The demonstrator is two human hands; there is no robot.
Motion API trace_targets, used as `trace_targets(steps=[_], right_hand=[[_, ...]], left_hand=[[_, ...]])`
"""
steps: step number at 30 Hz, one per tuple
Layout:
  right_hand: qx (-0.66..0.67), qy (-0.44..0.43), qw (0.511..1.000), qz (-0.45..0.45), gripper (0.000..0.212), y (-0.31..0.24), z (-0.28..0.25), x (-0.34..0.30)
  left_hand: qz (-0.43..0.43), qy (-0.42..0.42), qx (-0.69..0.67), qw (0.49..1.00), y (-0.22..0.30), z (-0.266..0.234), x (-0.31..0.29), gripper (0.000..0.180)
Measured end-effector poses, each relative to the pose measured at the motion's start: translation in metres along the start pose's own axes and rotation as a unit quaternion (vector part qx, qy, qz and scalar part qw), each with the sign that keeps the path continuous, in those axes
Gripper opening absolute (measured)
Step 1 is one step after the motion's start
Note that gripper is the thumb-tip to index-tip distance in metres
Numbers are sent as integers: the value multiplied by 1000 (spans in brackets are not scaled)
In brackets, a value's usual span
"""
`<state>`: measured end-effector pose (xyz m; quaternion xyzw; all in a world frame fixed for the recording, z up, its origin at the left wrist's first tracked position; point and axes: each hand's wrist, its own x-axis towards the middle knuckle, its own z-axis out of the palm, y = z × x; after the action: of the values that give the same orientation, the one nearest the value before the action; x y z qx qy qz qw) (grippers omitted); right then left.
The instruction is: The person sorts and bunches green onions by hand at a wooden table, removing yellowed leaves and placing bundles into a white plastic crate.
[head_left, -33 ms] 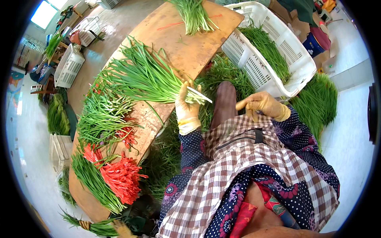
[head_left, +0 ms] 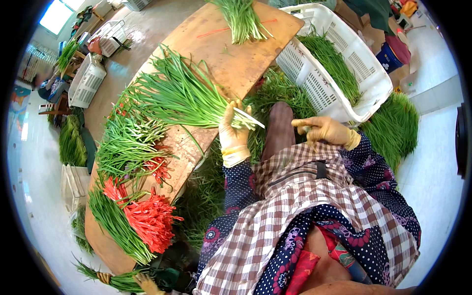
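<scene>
My left hand (head_left: pixel 233 132), in a pale yellow glove, is closed round the white stem ends of a bunch of chives (head_left: pixel 184 101). The long green leaves fan out to the left across the wooden tabletop (head_left: pixel 223 61). My right hand (head_left: pixel 327 132), gloved the same way, hovers above my lap, apart from the bunch. Its fingers are curled with the index finger pointing left, and a small pale bit may be between them; I cannot make it out. Red ties (head_left: pixel 150 221) lie over another pile of chives (head_left: pixel 110 214) at the near left of the table.
A white crate (head_left: pixel 314 83) holding chives stands to the right of the table. More chives (head_left: pixel 393 125) lie beyond my right arm and others (head_left: pixel 201 191) below the table edge. At the lower left, another person's gloved hands (head_left: pixel 147 284) are beside a bunch (head_left: pixel 125 282).
My right hand's fingers have shifted slightly, while my left hand keeps its grip on the chives. The other person's blurred hand at the lower left has moved a little.
</scene>
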<state>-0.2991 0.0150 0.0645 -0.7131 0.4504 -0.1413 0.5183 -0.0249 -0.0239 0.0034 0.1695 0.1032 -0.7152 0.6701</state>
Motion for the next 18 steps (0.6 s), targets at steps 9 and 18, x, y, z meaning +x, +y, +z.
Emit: trace_targets(steps=[9,18], right_hand=[[131,55,990,3,33,-61,18,97],[135,-75,987,49,33,-96,54,180]], left_hand=[[35,23,56,998,-7,0,-7,14],[-7,11,72,997,-12,-14,-40,21]])
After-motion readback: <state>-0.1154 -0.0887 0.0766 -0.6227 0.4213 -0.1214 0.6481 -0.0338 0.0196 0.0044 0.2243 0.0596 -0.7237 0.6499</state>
